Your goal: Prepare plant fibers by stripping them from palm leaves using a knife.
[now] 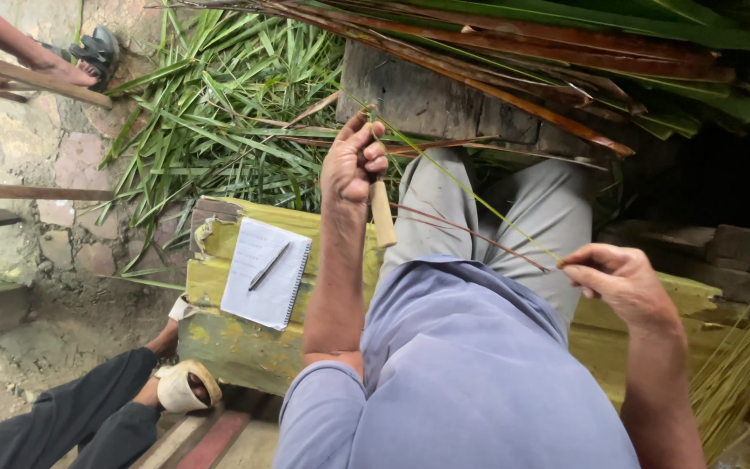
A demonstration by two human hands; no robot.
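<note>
leaves: a heap of long green palm leaves lies on the ground ahead.
surface: a worn yellow-green bench carries an open notebook with a pen on it.
left hand: the left hand is closed around a wooden-handled knife, handle pointing down.
right hand: the right hand pinches one end of a thin leaf rib.
leaf rib: stretched between both hands, above the knees.
</note>
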